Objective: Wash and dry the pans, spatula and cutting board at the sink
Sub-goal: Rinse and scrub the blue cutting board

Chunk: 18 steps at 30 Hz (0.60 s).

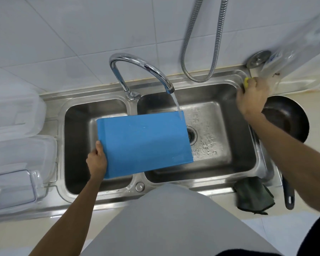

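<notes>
Head view: grips cutting board [144,143] by left edge in left hand [97,161], tilted over sink [244,145] under tap stream [176,103]; curls right hand [251,100] round yellow sponge [246,82]. Seems stiff, wet, slippery; calls for edge hold.

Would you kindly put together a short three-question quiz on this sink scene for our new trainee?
1. True or false: water from the faucet is landing on the blue cutting board.
2. Where is the dark frying pan relative to the sink? A) in its left basin B) to its right C) under the faucet
3. Which hand grips the small yellow item at the sink's far corner?

Key
1. True: the water hits the board's far right corner.
2. B
3. The right hand.
</notes>
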Tool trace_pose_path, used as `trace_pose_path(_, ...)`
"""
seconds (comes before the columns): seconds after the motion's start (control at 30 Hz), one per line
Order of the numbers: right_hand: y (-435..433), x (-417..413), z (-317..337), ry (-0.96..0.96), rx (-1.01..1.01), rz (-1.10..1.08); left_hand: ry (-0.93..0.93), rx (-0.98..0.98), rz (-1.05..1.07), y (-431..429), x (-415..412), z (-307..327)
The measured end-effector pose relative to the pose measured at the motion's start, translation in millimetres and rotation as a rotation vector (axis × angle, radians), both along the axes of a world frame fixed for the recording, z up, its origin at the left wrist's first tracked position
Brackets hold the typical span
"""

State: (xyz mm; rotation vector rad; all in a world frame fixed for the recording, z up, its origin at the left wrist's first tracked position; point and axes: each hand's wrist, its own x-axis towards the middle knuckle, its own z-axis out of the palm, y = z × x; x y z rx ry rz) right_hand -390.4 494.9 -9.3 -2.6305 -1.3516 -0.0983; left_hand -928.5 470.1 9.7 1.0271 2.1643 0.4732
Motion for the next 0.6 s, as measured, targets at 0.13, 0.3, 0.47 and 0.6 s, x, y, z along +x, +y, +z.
trace_pose_path(0.13, -27, -94, -28, 0.508, -0.071, 0.117, 0.007, -0.001, -0.011, 0, -2, -2)
trace_pose_path(0.3, -62, -196, -47, 1.530, -0.247, -0.240, -0.010, 0.001, 0.006, 3, -4, -1)
trace_pose_path(0.47, -52, -198, -30, 1.593, -0.074, -0.419, -0.221, -0.044, 0.196, 13, -8, -4)
trace_pose_path(0.6, -49, -171, 1, 1.565, -0.030, -0.373, -0.375, -0.082, 0.218, 4, -2, -8)
